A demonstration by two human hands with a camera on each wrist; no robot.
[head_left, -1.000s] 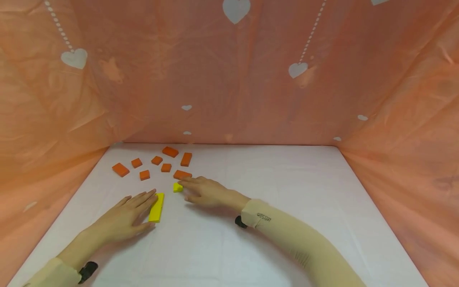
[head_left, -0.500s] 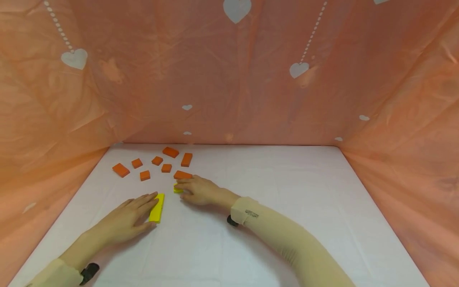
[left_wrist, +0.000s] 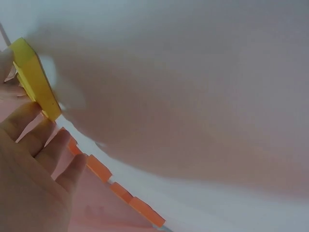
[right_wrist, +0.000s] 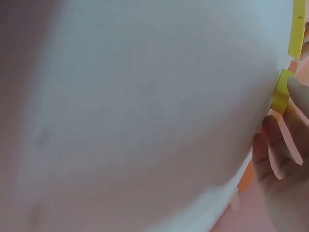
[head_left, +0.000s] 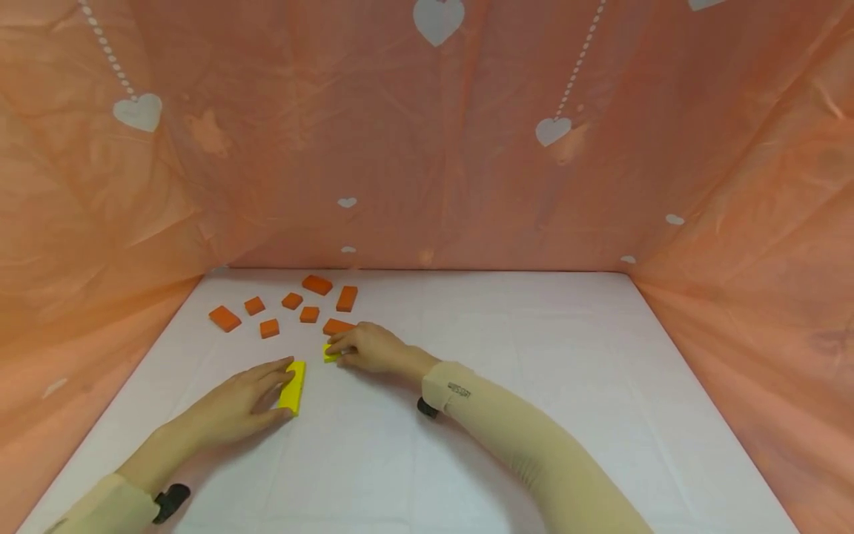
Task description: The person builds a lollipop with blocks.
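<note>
A long yellow block (head_left: pixel 292 389) lies on the white tabletop to the left of the middle. My left hand (head_left: pixel 243 404) grips it lengthwise, thumb at the near end and fingertips at the far end. In the left wrist view the same yellow block (left_wrist: pixel 36 79) shows between thumb and fingers. Farther back, a small yellow block (head_left: pixel 330 353) is pinched between the thumb and fingers of my right hand (head_left: pixel 373 348). The right wrist view shows this small yellow block (right_wrist: pixel 281 92) at the thumb tip, with the other fingers spread beside it.
Several orange blocks, long and short, lie scattered at the back left; one orange block (head_left: pixel 339 326) sits just behind the right hand's fingers. A pinkish-orange cloth (head_left: pixel 427 148) with white hearts encloses the white table (head_left: pixel 507 334) at the back and sides.
The right hand has moved slightly left, and its fingers have closed on the small yellow block. The left thumb has come in against the long block's near end. The orange blocks stay put.
</note>
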